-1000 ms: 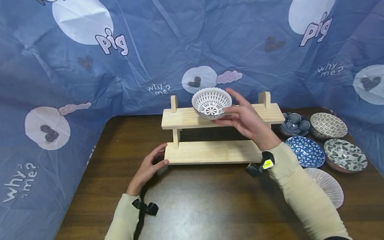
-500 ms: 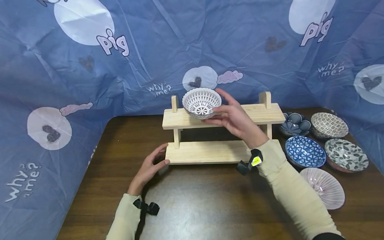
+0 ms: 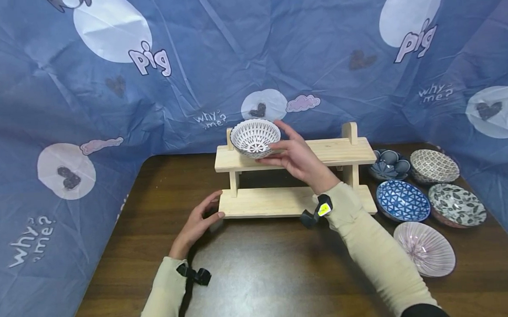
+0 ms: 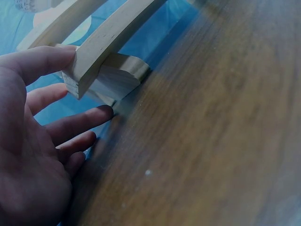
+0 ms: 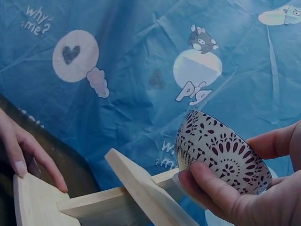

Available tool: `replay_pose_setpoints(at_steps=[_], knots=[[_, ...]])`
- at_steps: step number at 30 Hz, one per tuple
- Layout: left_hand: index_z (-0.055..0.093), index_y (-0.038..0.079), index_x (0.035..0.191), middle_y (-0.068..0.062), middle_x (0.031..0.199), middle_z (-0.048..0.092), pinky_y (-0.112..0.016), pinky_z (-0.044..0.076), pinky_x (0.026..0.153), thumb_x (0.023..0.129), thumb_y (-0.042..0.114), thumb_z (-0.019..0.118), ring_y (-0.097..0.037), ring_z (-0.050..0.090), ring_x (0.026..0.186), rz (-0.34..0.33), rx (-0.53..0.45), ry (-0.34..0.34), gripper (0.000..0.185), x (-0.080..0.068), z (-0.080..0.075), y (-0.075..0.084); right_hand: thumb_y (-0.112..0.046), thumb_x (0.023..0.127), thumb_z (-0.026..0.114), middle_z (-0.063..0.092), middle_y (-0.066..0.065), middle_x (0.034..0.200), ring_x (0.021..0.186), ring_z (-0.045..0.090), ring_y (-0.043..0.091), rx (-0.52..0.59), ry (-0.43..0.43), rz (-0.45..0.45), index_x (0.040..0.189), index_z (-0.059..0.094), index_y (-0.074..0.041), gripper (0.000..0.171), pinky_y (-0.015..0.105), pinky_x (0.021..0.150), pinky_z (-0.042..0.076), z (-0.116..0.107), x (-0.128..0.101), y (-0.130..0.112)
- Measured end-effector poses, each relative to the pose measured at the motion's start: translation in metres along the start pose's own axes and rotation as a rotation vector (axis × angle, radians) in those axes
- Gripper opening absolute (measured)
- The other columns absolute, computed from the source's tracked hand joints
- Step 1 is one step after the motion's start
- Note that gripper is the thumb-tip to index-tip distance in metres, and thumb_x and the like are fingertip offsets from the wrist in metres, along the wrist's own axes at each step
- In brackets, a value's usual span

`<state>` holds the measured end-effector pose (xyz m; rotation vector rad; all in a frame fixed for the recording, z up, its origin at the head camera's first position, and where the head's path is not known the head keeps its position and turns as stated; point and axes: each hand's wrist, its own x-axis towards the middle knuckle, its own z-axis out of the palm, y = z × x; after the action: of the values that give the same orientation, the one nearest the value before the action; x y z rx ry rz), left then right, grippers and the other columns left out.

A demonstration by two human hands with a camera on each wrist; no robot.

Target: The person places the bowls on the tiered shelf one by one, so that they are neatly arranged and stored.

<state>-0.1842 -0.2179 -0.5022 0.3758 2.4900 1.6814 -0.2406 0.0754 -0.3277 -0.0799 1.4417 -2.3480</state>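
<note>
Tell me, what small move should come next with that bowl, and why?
Probably lower the bowl onto the rack's top shelf near its left post. The right hand holds it tilted just above that shelf, and the left hand is steadying the rack's lower corner.

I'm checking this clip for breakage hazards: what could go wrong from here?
The right hand holds the patterned bowl tilted at the left end of the wooden rack's top shelf; set down too near the edge, it might tip off. The left hand only touches the rack's lower corner, so a bump could shift it.
</note>
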Motion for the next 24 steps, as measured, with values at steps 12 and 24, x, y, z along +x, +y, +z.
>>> replay_pose_setpoints(at_steps=[12,24], knots=[[0.044,0.013,0.151,-0.024,0.14,0.057,-0.055,0.037,0.109,0.094,0.017,0.066,-0.039,0.053,0.131,-0.006,0.0,-0.006,0.061,0.0,0.0,-0.001,0.015,0.093,0.038,0.019,0.024,0.159,0.137,0.041,0.052,-0.001,0.036,0.014,0.161,0.013,-0.025,0.083,0.057,0.107,0.042,0.013,0.015,0.015],[0.044,0.013,0.15,-0.024,0.14,0.057,-0.055,0.037,0.109,0.093,0.016,0.067,-0.04,0.053,0.131,-0.01,0.0,-0.002,0.062,0.0,0.0,0.001,0.015,0.092,0.039,0.019,0.025,0.159,0.136,0.042,0.054,0.018,0.03,0.02,0.161,0.011,-0.026,0.085,0.056,0.106,0.044,0.021,0.026,0.024]])
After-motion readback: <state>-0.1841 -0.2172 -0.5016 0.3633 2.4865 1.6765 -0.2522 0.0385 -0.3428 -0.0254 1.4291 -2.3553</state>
